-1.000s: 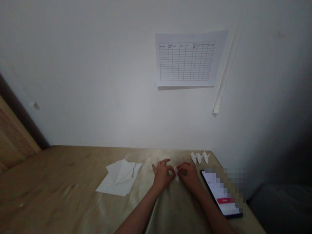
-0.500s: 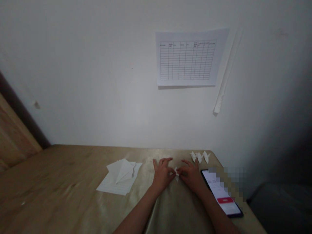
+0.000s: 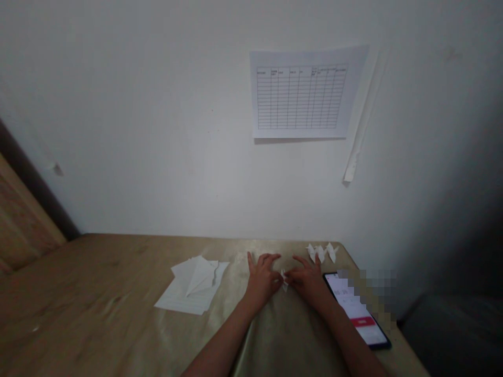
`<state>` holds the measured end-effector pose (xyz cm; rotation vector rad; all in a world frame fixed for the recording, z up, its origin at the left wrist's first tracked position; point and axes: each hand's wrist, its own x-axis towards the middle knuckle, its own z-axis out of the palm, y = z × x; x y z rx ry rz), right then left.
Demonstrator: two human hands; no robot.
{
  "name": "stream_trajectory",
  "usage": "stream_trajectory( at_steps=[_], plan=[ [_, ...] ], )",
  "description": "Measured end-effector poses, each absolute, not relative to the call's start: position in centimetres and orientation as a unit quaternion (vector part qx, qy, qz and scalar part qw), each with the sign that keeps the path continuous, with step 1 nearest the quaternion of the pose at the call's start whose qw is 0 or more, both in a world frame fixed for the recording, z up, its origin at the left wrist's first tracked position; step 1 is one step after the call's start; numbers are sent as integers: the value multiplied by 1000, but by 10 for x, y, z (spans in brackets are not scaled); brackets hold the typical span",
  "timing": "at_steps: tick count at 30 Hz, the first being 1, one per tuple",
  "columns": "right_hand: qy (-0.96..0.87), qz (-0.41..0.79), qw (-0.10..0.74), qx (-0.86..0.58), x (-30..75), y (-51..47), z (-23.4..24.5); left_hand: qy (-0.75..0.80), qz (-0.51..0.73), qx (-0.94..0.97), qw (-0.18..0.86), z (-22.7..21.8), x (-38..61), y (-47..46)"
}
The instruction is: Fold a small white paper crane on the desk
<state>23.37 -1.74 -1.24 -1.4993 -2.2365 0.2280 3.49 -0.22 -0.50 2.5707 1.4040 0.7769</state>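
Note:
A small folded white paper piece [image 3: 284, 279] sits between my two hands on the tan table [image 3: 98, 293]. My left hand [image 3: 262, 275] pinches its left side with thumb and forefinger, the other fingers stretched forward. My right hand [image 3: 308, 276] pinches its right side the same way. Both hands rest low on the table surface. The paper is too small to make out its fold.
A stack of white sheets with a folded one on top [image 3: 194, 285] lies left of my hands. Three small folded paper figures [image 3: 322, 252] stand at the table's far right corner. A lit phone [image 3: 356, 309] lies right of my right arm. A printed table sheet [image 3: 302, 94] hangs on the wall.
My fingers have stretched out further forward over the second, while both hands keep pinching the small paper in the same spot.

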Motion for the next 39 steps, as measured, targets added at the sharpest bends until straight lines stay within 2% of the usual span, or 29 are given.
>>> stream_trajectory(
  at_steps=[16,29,39],
  plan=[
    [-810,71,240,-530,236,-18,-17,483,244,838,70,-5,31,-2],
    [-808,56,223,-542,229,-21,-8,468,234,851,47,-2,28,1],
    [-797,49,237,-553,228,-23,-10,493,239,831,97,-6,26,3]
  ],
)
